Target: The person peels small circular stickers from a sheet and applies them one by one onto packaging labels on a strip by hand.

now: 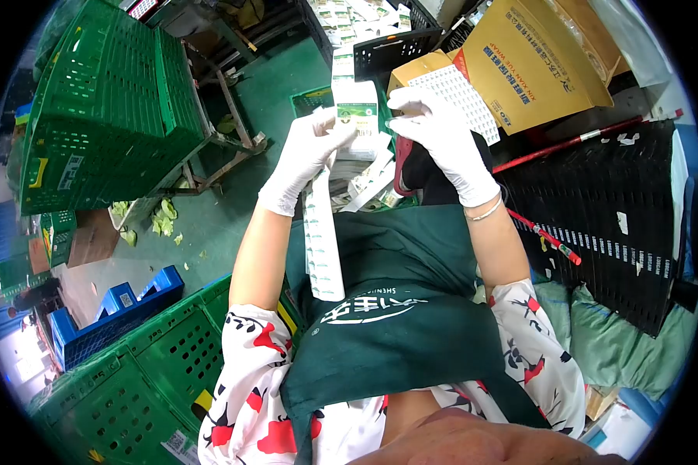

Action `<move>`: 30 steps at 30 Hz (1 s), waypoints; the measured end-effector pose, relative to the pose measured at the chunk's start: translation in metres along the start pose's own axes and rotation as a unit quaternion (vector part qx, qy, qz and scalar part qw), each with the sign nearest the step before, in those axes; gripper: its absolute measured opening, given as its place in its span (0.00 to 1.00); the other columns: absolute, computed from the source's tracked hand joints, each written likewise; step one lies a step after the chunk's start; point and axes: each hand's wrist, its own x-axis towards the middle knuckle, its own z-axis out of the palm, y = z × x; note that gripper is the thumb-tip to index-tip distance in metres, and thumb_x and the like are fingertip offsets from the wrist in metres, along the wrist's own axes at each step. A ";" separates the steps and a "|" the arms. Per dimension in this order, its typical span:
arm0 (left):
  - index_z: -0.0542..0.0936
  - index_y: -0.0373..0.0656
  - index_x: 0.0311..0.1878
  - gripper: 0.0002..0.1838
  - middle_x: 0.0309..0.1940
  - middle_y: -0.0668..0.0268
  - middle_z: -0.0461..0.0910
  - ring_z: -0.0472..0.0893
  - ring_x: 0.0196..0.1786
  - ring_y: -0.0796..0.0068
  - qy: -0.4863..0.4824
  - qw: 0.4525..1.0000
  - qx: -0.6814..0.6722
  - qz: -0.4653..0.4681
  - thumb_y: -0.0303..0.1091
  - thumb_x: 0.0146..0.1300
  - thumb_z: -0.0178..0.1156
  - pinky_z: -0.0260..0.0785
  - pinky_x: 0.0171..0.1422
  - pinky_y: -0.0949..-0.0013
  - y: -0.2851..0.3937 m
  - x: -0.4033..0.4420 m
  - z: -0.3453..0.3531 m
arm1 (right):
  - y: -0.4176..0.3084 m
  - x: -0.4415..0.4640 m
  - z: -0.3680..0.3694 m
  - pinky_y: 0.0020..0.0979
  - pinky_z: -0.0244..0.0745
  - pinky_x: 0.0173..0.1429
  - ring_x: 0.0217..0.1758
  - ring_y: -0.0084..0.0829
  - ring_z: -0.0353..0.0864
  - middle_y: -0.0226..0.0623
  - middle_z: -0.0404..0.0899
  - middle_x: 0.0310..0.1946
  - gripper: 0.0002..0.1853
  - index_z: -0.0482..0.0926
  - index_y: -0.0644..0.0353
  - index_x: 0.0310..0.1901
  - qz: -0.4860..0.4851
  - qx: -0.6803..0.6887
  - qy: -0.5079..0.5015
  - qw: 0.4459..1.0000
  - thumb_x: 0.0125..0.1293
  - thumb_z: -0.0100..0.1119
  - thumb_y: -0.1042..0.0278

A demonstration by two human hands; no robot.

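White-gloved left hand (306, 151) pinches a white-and-green printed label strip (357, 120); white-gloved right hand (436, 128), fingers (403, 96) parted, hovers right of the strip.

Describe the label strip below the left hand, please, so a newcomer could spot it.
Find the dark green apron. Below the gloved left hand hangs the label strip, long and narrow. In this view it alone overlaps the apron; the loose strips show beyond.

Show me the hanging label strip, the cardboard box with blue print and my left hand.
Label strip (323, 240): head view, middle of its hanging length.
Cardboard box (539, 66): head view, its printed side.
Left hand (312, 143): head view, its gloved back.
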 end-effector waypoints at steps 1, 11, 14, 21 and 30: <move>0.83 0.36 0.53 0.15 0.41 0.70 0.85 0.78 0.40 0.88 -0.009 0.999 0.038 -0.010 0.32 0.66 0.64 0.71 0.47 0.79 -0.002 0.000 -0.001 | -0.004 0.002 0.003 0.25 0.76 0.57 0.51 0.23 0.80 0.34 0.80 0.47 0.15 0.78 0.64 0.52 -0.014 -0.022 0.002 1.000 0.62 0.64 0.78; 0.83 0.34 0.53 0.15 0.41 0.68 0.85 0.79 0.41 0.85 0.003 0.998 0.052 -0.019 0.32 0.67 0.63 0.72 0.49 0.76 0.013 -0.004 0.004 | 0.022 0.026 0.022 0.33 0.78 0.54 0.50 0.36 0.81 0.44 0.78 0.51 0.24 0.76 0.64 0.54 -0.226 -0.448 0.240 0.831 0.57 0.73 0.69; 0.82 0.33 0.54 0.15 0.43 0.65 0.85 0.79 0.42 0.85 0.068 0.998 0.005 0.017 0.29 0.68 0.61 0.72 0.49 0.76 0.009 0.000 0.004 | 0.023 0.013 0.014 0.28 0.77 0.50 0.43 0.28 0.81 0.37 0.81 0.41 0.23 0.78 0.64 0.53 -0.055 -0.238 0.195 0.950 0.57 0.74 0.66; 0.82 0.32 0.53 0.15 0.38 0.67 0.86 0.77 0.38 0.87 0.175 0.974 0.048 0.134 0.32 0.68 0.60 0.71 0.44 0.77 0.005 0.020 0.020 | 0.022 -0.024 0.067 0.22 0.73 0.39 0.32 0.15 0.72 0.29 0.77 0.30 0.11 0.78 0.65 0.45 -0.013 -0.154 -0.052 0.987 0.66 0.65 0.69; 0.81 0.34 0.54 0.13 0.39 0.69 0.84 0.76 0.37 0.88 0.227 0.956 0.058 0.176 0.29 0.71 0.58 0.72 0.42 0.80 0.008 0.005 0.025 | 0.003 -0.023 0.063 0.24 0.76 0.41 0.34 0.17 0.77 0.33 0.80 0.32 0.14 0.79 0.64 0.50 0.020 -0.118 -0.018 0.993 0.66 0.66 0.67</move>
